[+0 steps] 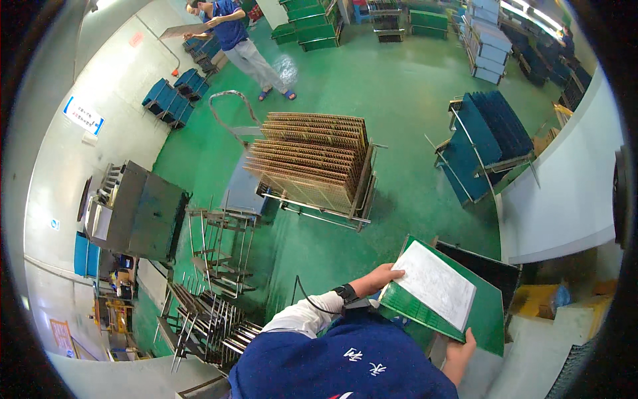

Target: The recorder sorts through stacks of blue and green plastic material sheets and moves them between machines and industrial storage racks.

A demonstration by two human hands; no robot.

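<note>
In front of my body I hold a green panel (417,310), tilted, with a white sheet (435,284) lying on it. My left hand (380,279) is closed on the panel's left edge, its thumb by the sheet's corner. At the lower right edge my right hand (461,347) also grips the panel, most of its fingers hidden. Beyond the sheet, more green board (490,306) shows; whether it is a separate panel I cannot tell. A dark panel (488,266) stands just behind it.
Ahead stands a rack of copper-coloured panels (312,163). A rack of blue panels (488,139) is at right, metal frames (212,319) at lower left, a grey cabinet (143,213) at left. Another person (236,40) holds a panel at the far left.
</note>
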